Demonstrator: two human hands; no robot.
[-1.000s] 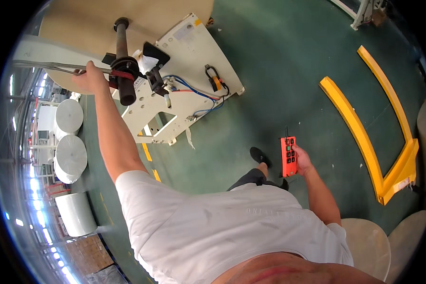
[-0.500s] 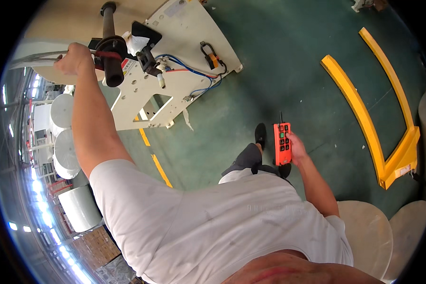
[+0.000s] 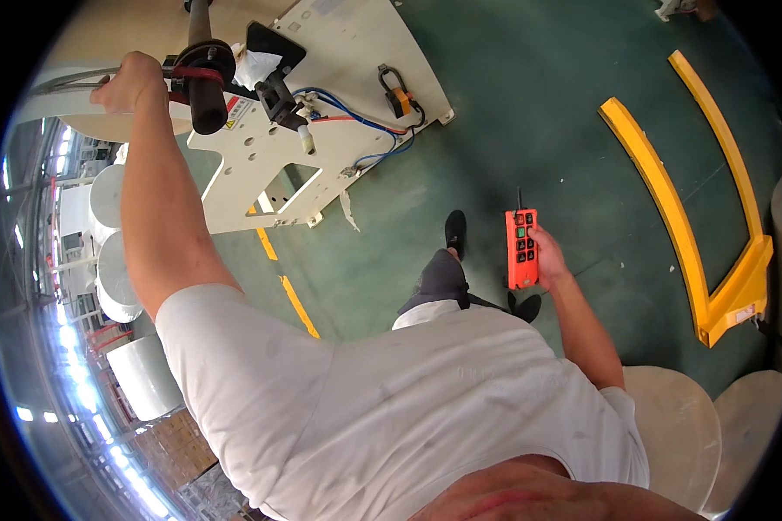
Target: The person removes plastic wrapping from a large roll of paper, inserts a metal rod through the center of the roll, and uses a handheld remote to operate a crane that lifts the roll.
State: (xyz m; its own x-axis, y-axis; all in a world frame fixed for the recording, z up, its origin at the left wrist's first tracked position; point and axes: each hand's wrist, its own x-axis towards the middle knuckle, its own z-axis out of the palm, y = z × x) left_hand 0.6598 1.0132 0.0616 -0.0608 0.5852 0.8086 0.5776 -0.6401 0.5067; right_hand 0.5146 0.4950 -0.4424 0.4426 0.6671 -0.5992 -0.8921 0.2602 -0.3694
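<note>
My left hand is raised at the upper left, its fingers closed around grey straps or cables that run off to the left. Right beside that hand, a red band loops round a dark metal shaft with a flange. The shaft juts from a large pale roll at the machine. In my right hand is an orange-red handheld remote control with black buttons, a green one and a short antenna. My thumb rests at its right edge, by the buttons; the other fingers are mostly hidden behind it.
A cream machine frame with blue hoses and a black clamp-like bracket stands ahead. On the green floor at the right lies a yellow two-pronged frame. Large white rolls stand left; round roll ends are at lower right.
My left hand has shifted slightly up and left, still closed on the straps. The remote stays in my right hand. My feet have spread, with one shoe now showing more below the remote.
</note>
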